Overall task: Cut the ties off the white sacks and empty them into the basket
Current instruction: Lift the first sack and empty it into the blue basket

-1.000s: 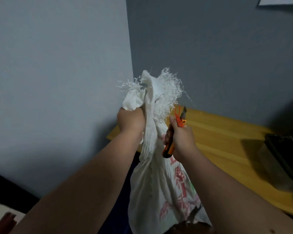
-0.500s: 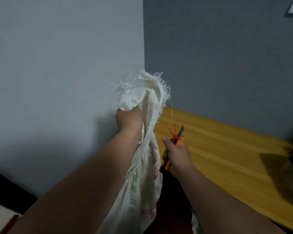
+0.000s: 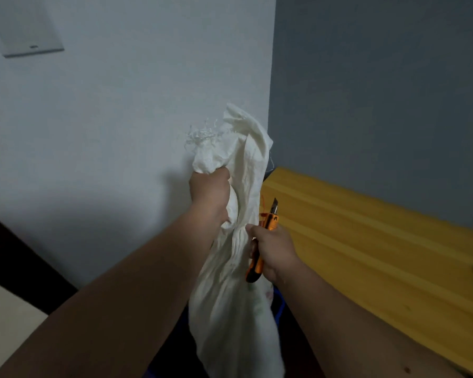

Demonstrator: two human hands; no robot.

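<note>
Left hand fingers: curled tight round the bunched neck of the white sack; left hand is raised in front of the pale wall, back of the hand toward the camera.
Right hand fingers: wrapped round the handle of an orange utility knife; right hand sits lower than the left and just right of the sack, thumb tip touching the cloth.
Knife: blade tip points up and slightly right, clear of the cloth; a thin orange strand loops up beside the blade.
Sack: held up by its neck, frayed white threads and loose folds above the left fist; body hangs down between the two forearms, faint coloured print low on its right side.
Below sack: a dark blue edge shows beside the sack's right side; cannot tell what it belongs to.
Tabletop: yellow wooden tabletop to the right, running along the grey wall.
Wall fitting: white plate high on the pale wall, upper left.
</note>
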